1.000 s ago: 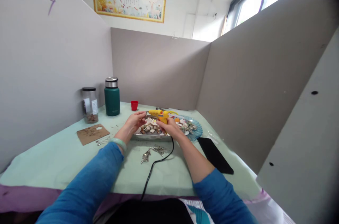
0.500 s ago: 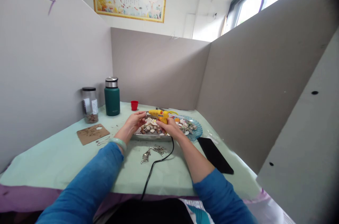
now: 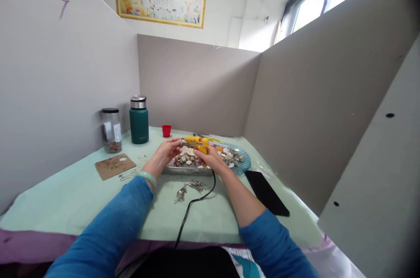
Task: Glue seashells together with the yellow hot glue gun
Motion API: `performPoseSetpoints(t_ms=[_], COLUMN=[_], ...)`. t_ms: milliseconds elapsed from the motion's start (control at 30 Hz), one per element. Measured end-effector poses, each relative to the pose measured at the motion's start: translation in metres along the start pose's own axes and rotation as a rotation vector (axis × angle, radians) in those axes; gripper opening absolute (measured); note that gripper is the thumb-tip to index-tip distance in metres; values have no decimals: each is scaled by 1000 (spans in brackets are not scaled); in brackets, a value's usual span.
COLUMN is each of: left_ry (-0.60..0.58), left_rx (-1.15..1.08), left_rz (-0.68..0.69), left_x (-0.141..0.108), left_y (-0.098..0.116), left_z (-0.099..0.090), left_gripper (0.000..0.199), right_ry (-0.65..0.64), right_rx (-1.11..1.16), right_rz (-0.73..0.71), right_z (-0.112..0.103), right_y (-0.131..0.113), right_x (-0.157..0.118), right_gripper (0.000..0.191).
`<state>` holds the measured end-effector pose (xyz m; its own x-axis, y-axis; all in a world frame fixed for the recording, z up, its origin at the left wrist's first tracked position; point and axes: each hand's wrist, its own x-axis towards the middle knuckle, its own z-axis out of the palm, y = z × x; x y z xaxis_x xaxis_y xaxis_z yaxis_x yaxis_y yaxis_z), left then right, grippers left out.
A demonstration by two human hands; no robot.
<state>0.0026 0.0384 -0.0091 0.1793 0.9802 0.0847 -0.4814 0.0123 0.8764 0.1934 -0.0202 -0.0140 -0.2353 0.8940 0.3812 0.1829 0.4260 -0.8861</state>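
My right hand (image 3: 212, 158) is wrapped round the handle of a yellow glue gun (image 3: 196, 141), its nozzle pointing left. Close to that nozzle, my left hand (image 3: 169, 150) pinches something too small to make out. Both hands are above a metal tray (image 3: 187, 170) holding many small shells (image 3: 187, 160). A black cord (image 3: 193, 201) runs from the glue gun down over the table's front edge. In front of the tray lies a small heap of metal clips (image 3: 190, 189).
A blue glass plate (image 3: 246, 165) of shells and trinkets stands right of the tray, with a black flat slab (image 3: 267, 192) nearer me. On the left are a brown card (image 3: 114, 167), a jar (image 3: 112, 131) and a green flask (image 3: 139, 124). Behind stands a red cup (image 3: 166, 131).
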Motion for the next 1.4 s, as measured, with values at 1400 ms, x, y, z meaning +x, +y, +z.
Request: performPoseSetpoints(t_ms=[1400], left_ry=[-16], left_rx=[0], left_rz=[9], left_x=[2], left_y=[-1], left_z=[-3], left_gripper=[17], right_ry=[-10], right_rx=[27], right_rz=[-1], right_z=[-1], right_y=[0], right_x=[0], right_gripper=[28])
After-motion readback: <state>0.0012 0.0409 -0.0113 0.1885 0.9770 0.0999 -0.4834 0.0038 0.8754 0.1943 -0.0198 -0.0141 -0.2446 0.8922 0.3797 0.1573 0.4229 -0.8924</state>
